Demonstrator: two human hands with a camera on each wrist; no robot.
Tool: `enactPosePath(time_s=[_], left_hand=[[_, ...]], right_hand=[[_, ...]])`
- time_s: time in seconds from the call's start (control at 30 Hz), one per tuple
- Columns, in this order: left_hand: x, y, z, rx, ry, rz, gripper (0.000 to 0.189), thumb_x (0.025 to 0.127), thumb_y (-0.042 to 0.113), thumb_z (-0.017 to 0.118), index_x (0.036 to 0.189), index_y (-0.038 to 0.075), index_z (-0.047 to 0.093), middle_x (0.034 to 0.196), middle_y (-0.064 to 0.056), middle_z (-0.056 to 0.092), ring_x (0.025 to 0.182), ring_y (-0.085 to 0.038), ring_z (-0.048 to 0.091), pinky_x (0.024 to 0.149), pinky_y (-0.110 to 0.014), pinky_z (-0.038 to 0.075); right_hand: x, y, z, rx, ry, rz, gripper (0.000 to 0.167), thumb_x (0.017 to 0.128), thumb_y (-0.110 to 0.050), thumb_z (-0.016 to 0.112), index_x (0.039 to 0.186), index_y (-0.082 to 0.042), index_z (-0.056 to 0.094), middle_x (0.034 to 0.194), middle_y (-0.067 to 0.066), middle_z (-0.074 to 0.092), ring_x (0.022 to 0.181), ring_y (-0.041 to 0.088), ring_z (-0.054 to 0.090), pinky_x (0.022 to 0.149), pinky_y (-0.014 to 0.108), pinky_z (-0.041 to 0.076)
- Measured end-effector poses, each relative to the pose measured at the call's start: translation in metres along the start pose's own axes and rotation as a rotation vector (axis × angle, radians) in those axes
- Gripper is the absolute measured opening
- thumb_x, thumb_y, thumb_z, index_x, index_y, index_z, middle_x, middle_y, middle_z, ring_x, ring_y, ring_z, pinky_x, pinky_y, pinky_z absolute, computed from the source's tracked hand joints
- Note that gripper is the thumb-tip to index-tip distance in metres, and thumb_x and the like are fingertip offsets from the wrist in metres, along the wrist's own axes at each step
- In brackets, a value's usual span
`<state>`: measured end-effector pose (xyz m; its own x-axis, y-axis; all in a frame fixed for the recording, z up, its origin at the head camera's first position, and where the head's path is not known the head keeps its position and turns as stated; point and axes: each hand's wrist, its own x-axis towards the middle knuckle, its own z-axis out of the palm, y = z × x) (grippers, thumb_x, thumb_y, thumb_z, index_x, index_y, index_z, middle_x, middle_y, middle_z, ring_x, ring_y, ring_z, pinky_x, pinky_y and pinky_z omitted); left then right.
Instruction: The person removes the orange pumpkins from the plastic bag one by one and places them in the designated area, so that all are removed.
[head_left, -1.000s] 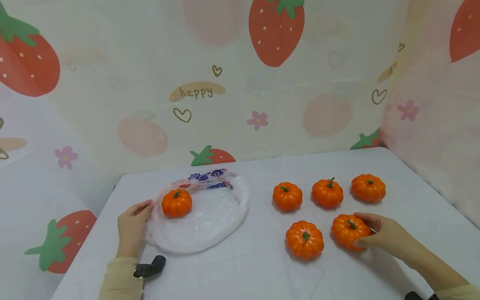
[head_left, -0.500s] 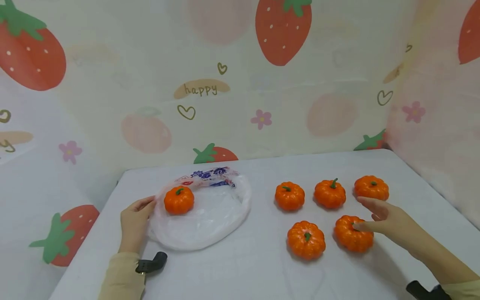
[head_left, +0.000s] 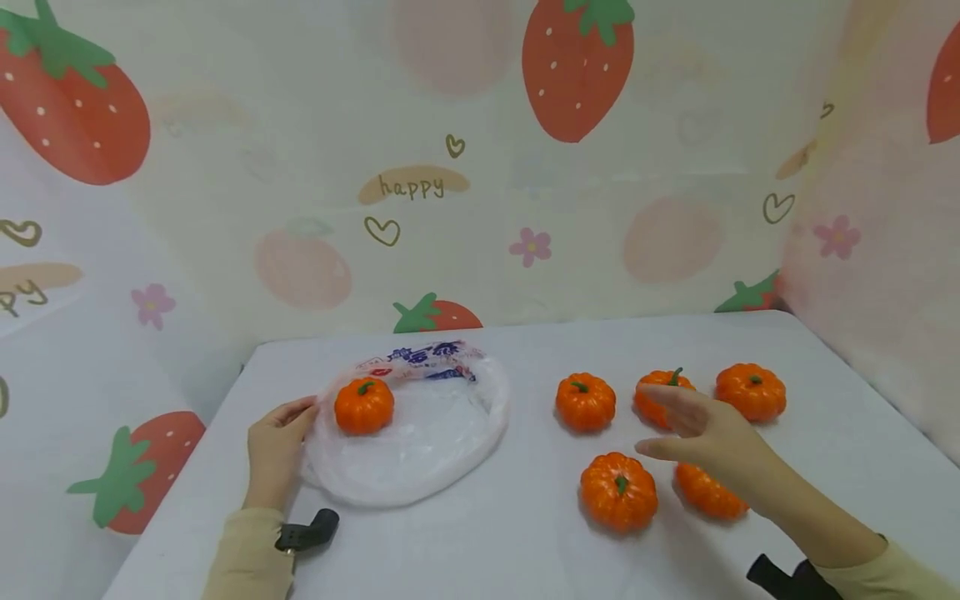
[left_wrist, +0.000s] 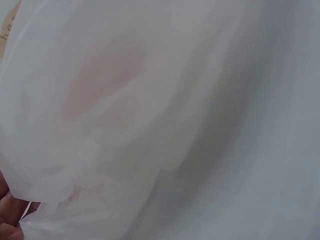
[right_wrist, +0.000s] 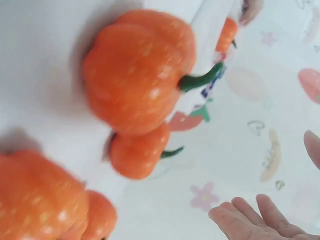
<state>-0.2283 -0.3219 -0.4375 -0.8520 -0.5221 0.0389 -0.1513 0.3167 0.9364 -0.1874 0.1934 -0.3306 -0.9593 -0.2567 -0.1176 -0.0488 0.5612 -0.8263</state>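
My left hand (head_left: 276, 446) pinches the left rim of a clear plastic bag (head_left: 420, 467) spread wide on the table. In the left wrist view, the thin film (left_wrist: 100, 150) fills most of the picture and the fingers (left_wrist: 11, 212) show at the lower left corner. One small orange pumpkin (head_left: 364, 407) with a green stem rests inside the bag at its left side. To the right, my right hand (head_left: 720, 442) hovers with nothing in it, fingers and thumb spread apart. It partly covers a front pumpkin (head_left: 705, 492) and a back-row pumpkin (head_left: 651, 407).
Other pumpkins sit nearby: a front one (head_left: 618, 492), a back-left one (head_left: 586, 402) and a back-right one (head_left: 751, 392). All stand on a white-covered table (head_left: 525, 533). A strawberry-print backdrop (head_left: 555, 275) rises behind the far edge.
My right hand has come off the front right pumpkin, rising and moving left, and that pumpkin stays on the table. The left hand keeps its hold on the bag. The head view has shifted slightly.
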Motion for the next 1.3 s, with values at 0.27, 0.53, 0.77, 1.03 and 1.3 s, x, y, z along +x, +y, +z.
enactPosePath(time_s=[0.27,0.53,0.77,1.03,1.3], left_hand=[[-0.001,-0.002,0.000,0.003,0.001,0.029,0.036,0.095,0.029,0.067,0.123,0.006,0.069,0.097,0.017,0.073,0.085,0.011,0.058,0.073,-0.007,0.047],[-0.001,-0.004,-0.001,0.021,-0.004,0.005,0.035,0.096,0.030,0.066,0.124,0.009,0.069,0.104,0.010,0.074,0.087,0.011,0.057,0.075,-0.006,0.047],[0.001,-0.003,-0.002,0.017,-0.009,0.021,0.037,0.096,0.032,0.066,0.124,0.009,0.069,0.102,0.013,0.074,0.086,0.011,0.058,0.074,-0.007,0.047],[0.000,0.000,-0.001,-0.029,0.002,0.039,0.035,0.095,0.028,0.068,0.123,0.007,0.070,0.083,0.030,0.066,0.083,0.007,0.058,0.072,-0.010,0.047],[0.000,-0.001,0.000,-0.032,-0.009,0.035,0.036,0.095,0.029,0.068,0.123,0.007,0.070,0.085,0.030,0.067,0.085,0.007,0.058,0.073,-0.010,0.046]], right_hand=[[0.016,-0.019,0.025,0.116,-0.062,-0.088,0.084,0.083,-0.039,0.080,0.150,-0.008,0.041,0.157,0.014,0.041,0.144,0.038,0.039,0.111,0.048,0.039],[0.030,-0.038,0.042,0.059,-0.088,-0.082,0.077,0.080,-0.047,0.080,0.145,-0.018,0.051,0.152,0.005,0.049,0.143,0.035,0.041,0.109,0.054,0.042],[0.048,-0.061,0.064,0.069,-0.122,-0.088,0.077,0.078,-0.042,0.083,0.144,-0.017,0.052,0.148,0.007,0.053,0.139,0.033,0.048,0.106,0.048,0.048],[0.071,-0.092,0.104,0.127,-0.148,-0.122,0.073,0.076,-0.033,0.087,0.141,-0.017,0.056,0.147,0.004,0.055,0.141,0.030,0.047,0.111,0.043,0.043],[0.099,-0.114,0.147,0.085,-0.176,-0.179,0.074,0.076,-0.034,0.087,0.141,-0.018,0.056,0.145,0.006,0.056,0.136,0.033,0.051,0.108,0.045,0.047]])
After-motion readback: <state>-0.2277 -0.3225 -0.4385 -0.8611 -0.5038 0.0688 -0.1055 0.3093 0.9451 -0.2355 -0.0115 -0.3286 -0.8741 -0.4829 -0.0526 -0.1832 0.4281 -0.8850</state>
